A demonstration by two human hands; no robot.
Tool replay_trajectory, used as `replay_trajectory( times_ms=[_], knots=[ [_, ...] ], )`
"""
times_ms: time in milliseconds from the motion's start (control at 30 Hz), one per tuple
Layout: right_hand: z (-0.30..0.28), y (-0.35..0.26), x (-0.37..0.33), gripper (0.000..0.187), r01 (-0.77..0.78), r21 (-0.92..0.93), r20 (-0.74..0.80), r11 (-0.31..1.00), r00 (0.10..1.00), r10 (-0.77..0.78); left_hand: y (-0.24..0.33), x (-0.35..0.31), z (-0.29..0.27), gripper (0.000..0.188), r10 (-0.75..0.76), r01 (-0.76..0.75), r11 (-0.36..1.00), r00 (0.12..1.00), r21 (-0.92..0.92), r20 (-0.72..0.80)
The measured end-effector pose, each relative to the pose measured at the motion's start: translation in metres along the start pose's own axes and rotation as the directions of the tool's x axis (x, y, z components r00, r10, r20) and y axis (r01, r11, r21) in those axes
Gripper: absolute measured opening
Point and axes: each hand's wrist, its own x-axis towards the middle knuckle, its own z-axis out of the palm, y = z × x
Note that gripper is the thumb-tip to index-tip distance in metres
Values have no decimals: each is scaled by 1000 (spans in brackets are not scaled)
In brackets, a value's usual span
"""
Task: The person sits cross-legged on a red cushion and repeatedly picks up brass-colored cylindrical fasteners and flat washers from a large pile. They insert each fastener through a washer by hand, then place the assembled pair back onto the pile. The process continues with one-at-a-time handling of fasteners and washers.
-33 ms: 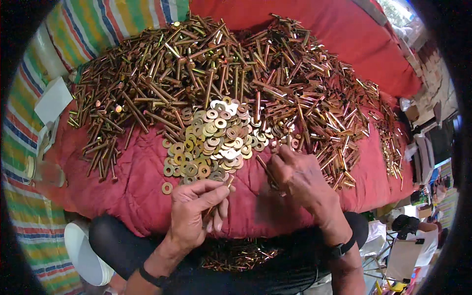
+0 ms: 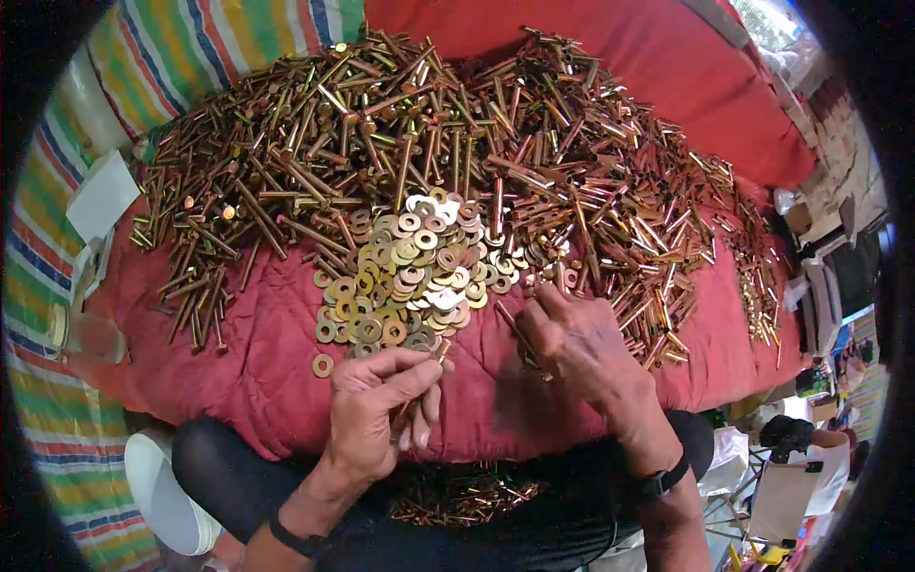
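My left hand (image 2: 376,410) is closed round a brass-coloured bolt; the bolt's threaded end (image 2: 443,352) pokes up between thumb and forefinger. Just beyond it lies a heap of flat washers (image 2: 429,272), with one loose washer (image 2: 323,365) apart on the red cloth. My right hand (image 2: 586,343) bends over the cloth to the right of the washers, its fingers curled down at a small group of nuts (image 2: 543,255). Whatever its fingertips pinch is hidden. A bolt (image 2: 513,324) lies partly under that hand.
A large pile of bolts (image 2: 315,143) spreads across the back of the red padded cloth (image 2: 257,381) and continues down its right side. More bolts (image 2: 467,496) lie below, between my legs. Striped sheeting (image 2: 57,410) hangs at the left; a white slab-like object (image 2: 103,195) rests against it.
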Motion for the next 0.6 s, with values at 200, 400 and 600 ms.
replay_trajectory(
  times_ms=[200,400,600],
  knots=[
    [-21,-7,6,16,-128,341,-183,931,963,199,0,0,0,18,11,-11,1000,1000,-28,7],
    [-48,-30,5,30,-271,962,235,27,875,424,2,1,1,15,47,-45,999,997,-25,57],
    [-47,-47,4,30,-228,948,293,-220,897,331,8,-1,-2,14,45,-46,999,996,11,71]
  ],
)
